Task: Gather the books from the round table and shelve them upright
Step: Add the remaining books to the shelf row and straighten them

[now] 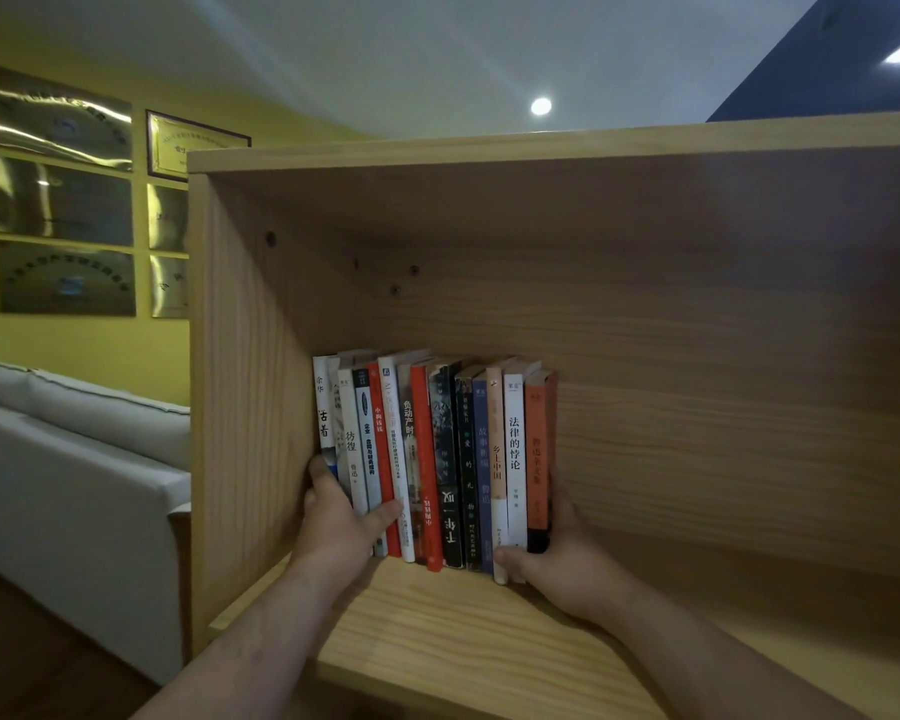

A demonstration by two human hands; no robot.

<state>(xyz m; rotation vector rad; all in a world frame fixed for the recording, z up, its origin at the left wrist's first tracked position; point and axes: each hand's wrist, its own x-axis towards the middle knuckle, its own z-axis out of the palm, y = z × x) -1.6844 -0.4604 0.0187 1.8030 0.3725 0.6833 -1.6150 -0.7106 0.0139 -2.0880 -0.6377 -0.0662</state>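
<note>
Pale pine bookshelf (697,356) fills most of the view: one open compartment, side panel at left, grained back panel, shelf board below. Outside it to the left, a yellow wall hung with brass-coloured plaques (63,200), and below them a white sofa (74,459). Ceiling above carries one round lit lamp (541,106). Inside the compartment, a row of books (437,459) stands on the shelf board, spines out, roughly upright with a slight lean, set toward the left side and just off the side panel; the rest of the board to the right lies bare. Spines run white, black, red, navy and tan, ending in an orange book (539,449) at the right end. Both bare forearms reach in from below. Left hand (339,522) clasps the left end of the row, thumb across the lower spines, fingers wrapped round the outermost white book. Right hand (562,558) presses flat against the orange book's outer cover, thumb tucked under the front lower edges; the row is squeezed between the two hands.
</note>
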